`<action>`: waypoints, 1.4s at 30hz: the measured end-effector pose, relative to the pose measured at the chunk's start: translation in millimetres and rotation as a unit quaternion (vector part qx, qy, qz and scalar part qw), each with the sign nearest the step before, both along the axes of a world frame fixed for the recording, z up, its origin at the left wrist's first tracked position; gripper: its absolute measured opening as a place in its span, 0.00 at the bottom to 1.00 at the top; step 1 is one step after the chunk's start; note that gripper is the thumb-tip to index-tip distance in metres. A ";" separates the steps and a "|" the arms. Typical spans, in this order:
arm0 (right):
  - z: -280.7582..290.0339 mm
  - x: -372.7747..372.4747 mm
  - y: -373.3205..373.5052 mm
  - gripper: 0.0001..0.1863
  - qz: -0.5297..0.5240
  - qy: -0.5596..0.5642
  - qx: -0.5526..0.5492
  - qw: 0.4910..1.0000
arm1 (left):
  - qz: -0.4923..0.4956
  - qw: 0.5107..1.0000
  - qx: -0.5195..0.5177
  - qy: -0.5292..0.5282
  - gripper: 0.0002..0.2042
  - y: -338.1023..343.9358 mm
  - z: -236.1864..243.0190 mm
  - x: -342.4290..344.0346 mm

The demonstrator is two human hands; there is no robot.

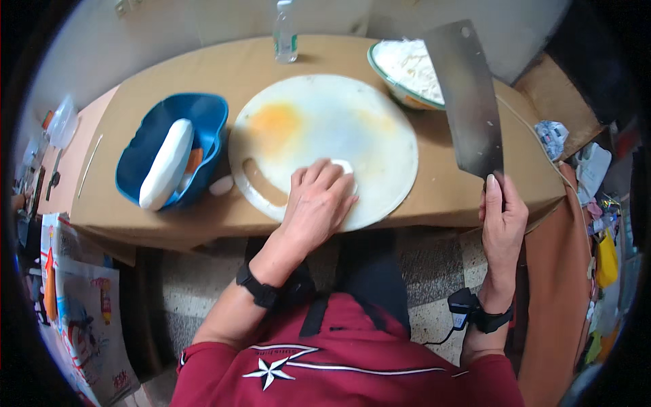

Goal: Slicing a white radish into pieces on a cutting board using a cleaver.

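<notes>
My right hand [503, 217] grips the handle of a broad cleaver [464, 102], held up at the right with its blade pointing away from me. On the round white cutting board [319, 95], stained orange and faintly blue, my left hand [315, 207] rests with fingers bent over a white piece [344, 166], apparently white radish. Most of that piece is hidden under the fingers. Left of the board, a long peeled white radish [167, 163] leans in a blue basin [210, 112], with something orange beside it. White shreds [407, 64] fill a green-rimmed bowl [397, 91], partly behind the blade.
A clear bottle [285, 37] stands at the back of the brown-covered table [325, 51]. One small white piece [221, 185] lies between basin and board. A thin stick [90, 166] is at the table's left. Bags and a cardboard box [559, 102] crowd the right.
</notes>
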State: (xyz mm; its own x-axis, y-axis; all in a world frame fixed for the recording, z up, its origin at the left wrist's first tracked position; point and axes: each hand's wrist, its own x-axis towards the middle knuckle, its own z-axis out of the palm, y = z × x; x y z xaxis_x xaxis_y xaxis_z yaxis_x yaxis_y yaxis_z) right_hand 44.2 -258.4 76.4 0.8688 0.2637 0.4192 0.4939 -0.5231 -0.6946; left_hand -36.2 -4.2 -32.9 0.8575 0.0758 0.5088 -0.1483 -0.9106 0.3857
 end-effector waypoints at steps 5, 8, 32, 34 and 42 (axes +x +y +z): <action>-19.2 -14.1 12.7 0.08 0.083 -0.076 -0.105 0.988 | 0.014 0.998 0.046 -0.031 0.14 -2.3 2.0 5.9; -19.7 -15.2 23.3 0.07 0.107 -0.071 -0.167 0.978 | 0.010 0.998 0.041 -0.035 0.15 -1.7 2.1 3.9; -25.4 -2.2 52.7 0.08 0.156 -0.160 -0.325 0.919 | -0.004 1.000 0.005 -0.003 0.13 -3.0 6.1 2.2; -25.4 -3.3 55.0 0.08 0.154 -0.168 -0.338 0.913 | -0.007 1.000 -0.002 -0.004 0.13 -2.3 5.3 1.8; -26.8 -5.7 59.5 0.06 0.162 -0.161 -0.369 0.901 | -0.019 1.000 -0.001 -0.013 0.09 -0.7 6.9 2.8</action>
